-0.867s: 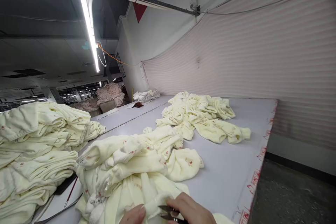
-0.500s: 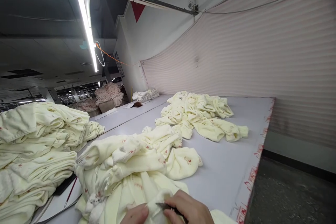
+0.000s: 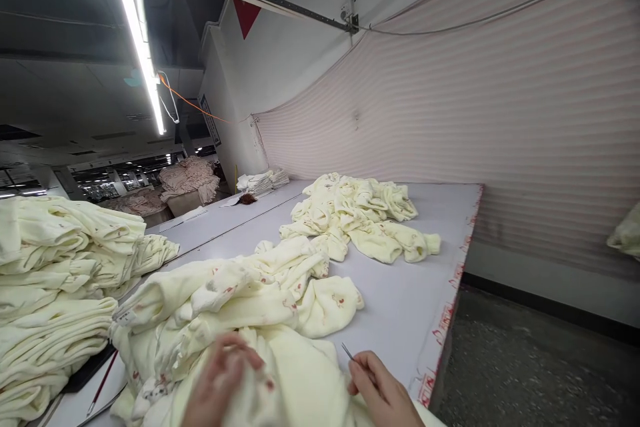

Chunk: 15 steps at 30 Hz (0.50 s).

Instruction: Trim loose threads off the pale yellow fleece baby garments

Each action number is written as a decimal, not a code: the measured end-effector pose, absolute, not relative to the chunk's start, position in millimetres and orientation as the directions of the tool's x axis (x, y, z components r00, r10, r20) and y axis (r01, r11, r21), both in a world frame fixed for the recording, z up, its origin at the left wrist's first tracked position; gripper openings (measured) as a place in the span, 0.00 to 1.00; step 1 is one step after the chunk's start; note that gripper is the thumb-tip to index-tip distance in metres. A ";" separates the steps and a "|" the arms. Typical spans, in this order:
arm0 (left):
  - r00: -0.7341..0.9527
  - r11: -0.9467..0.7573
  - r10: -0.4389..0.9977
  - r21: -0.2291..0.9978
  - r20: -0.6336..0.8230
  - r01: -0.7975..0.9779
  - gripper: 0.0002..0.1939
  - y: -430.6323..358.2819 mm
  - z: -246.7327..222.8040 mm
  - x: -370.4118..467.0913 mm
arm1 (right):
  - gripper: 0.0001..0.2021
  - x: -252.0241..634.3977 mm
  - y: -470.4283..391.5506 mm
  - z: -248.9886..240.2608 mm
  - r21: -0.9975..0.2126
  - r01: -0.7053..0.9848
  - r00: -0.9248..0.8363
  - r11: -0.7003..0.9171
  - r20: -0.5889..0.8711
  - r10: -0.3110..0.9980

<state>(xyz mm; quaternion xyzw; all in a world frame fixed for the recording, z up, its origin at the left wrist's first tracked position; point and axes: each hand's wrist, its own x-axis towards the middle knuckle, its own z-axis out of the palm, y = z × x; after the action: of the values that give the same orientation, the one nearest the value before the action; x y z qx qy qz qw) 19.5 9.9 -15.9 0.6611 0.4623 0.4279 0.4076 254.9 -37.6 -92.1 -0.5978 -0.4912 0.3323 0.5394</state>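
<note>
Pale yellow fleece garments with small reddish prints lie heaped at the front; the nearest garment [image 3: 305, 373] is spread below my hands. My left hand [image 3: 217, 380] is over its left part, blurred by motion, with fingers bent; I cannot tell whether they grip the cloth. To the right, my right hand [image 3: 380, 387] is closed on thread snips [image 3: 347, 350]; only the thin metal tip shows, pointing up and left, away from the cloth. The snips' handle is hidden in the fingers.
A tall stack of folded yellow garments [image 3: 60, 280] stands at the left. Another loose yellow pile [image 3: 350, 207] lies farther back on the grey table [image 3: 390, 307]. A dark red pen [image 3: 103, 380] rests on paper at the left. Pink striped cloth [image 3: 425, 113] hangs along the wall.
My hands have moved apart: the left went left and up, the right moved right with the snips, off the cloth they were working on together. The view has turned slightly right.
</note>
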 end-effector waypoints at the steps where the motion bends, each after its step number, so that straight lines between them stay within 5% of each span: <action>1: 0.333 -0.352 0.922 0.787 0.198 0.507 0.19 10.1 -25.0 33.3 | 0.18 254.2 -37.7 -92.1 -0.984 0.167 0.264 0.062 0.105 0.959; 3: 0.514 -0.493 0.858 0.261 -0.013 0.830 0.18 8.8 -43.1 63.6 | 0.18 251.0 -38.9 -87.1 -0.997 0.042 0.196 0.066 0.073 0.978; 5: 0.527 -0.531 0.834 0.019 -0.163 0.847 0.18 7.0 -55.4 87.0 | 0.18 250.0 -41.1 -80.7 -0.997 -0.046 0.154 0.063 0.056 0.987; 15: 0.579 -0.626 0.762 -0.098 -0.290 0.774 0.25 -2.1 -47.0 87.3 | 0.19 261.5 -42.7 -97.2 -1.000 -0.009 0.271 0.021 0.018 0.962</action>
<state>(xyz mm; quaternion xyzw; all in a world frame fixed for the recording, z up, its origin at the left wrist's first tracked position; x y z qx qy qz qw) 87.3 -2.1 -47.0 0.8884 0.4320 -0.1537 0.0197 261.5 -42.7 -97.2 -0.5559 -0.4288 0.4247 0.5716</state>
